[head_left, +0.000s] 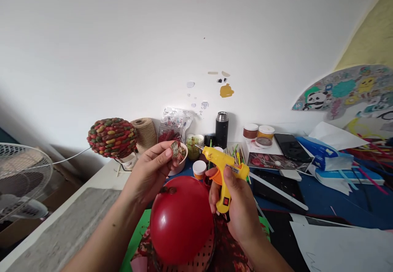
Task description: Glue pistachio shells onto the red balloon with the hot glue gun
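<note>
The red balloon [181, 223] sits low in front of the person, resting in a round red dish with little holes [199, 259], so it does not roll off. 1 small brown bit [168, 190] is already stuck on top of the balloon.

The left hand [150, 173] is lifted just above the balloon. Its thumb and fingers are pinched together on a small painted shell piece [175, 149], holding it up close to the glue tip. I think it is a shell like a pistachio, but it is too small to be sure.

The right hand [236, 206] is wrapped tight around the handle of the yellow glue gun [225, 169]. 1 finger lies by the orange trigger. The tip points left, toward the piece, so glue can land on it.

Behind them stands a finished ball covered in colored pieces [112, 137] on a stick. Beside it is a roll of brown string [145, 132]. A white bowl [181, 163] sits just behind the left hand. A black flask [221, 128] stands by the wall.
</note>
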A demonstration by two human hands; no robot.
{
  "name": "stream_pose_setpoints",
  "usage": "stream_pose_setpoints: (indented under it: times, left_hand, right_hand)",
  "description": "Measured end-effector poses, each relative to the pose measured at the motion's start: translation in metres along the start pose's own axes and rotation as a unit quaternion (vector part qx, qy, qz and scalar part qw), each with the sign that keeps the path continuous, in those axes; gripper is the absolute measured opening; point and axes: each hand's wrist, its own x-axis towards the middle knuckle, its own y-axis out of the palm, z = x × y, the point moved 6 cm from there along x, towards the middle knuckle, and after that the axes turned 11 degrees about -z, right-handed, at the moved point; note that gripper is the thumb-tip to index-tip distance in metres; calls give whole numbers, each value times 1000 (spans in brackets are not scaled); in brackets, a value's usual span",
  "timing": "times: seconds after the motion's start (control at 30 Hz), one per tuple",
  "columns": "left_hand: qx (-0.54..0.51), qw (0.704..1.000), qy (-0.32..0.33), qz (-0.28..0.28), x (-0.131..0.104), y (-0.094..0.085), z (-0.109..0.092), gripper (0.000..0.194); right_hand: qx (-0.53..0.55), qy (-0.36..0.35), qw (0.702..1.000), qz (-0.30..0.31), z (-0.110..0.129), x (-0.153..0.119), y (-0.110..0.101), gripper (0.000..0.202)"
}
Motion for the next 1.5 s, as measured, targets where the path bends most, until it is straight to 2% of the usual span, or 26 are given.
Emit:
stream_pose_setpoints:
  times: [0.1,0.27,0.4,0.6,0.77,0.97,1.23,1.5]
  left_hand:
    - [-7,1000,-3,-23,2,-7,3,47]
    - [21,1000,2,5,3,-9,3,39]
    - [29,1000,0,10,4,-11,4,41]
    - [16,1000,-1,-17,7,-30,13,40]
    - [10,998,8,-55,8,-42,9,49]
    - [40,998,39,-31,0,-39,1,39]
    - [140,986,85,-19,-3,-39,5,40]
    - [188,978,93,-3,-9,-41,8,35]
  right_hand:
    - [-10,-5,1000,6,0,-1,2,73]
    - [-35,-27,999,11,-2,-2,1,70]
    - [-56,-54,997,14,-1,-5,1,67]
    - [-72,-63,995,16,2,-8,9,71]
    - [-82,-61,995,21,-1,-10,11,71]
    - [-98,-90,991,19,-3,-9,4,63]
    - [-116,-113,987,14,1,-16,9,62]
    - [-138,-102,984,39,-4,-16,6,62]
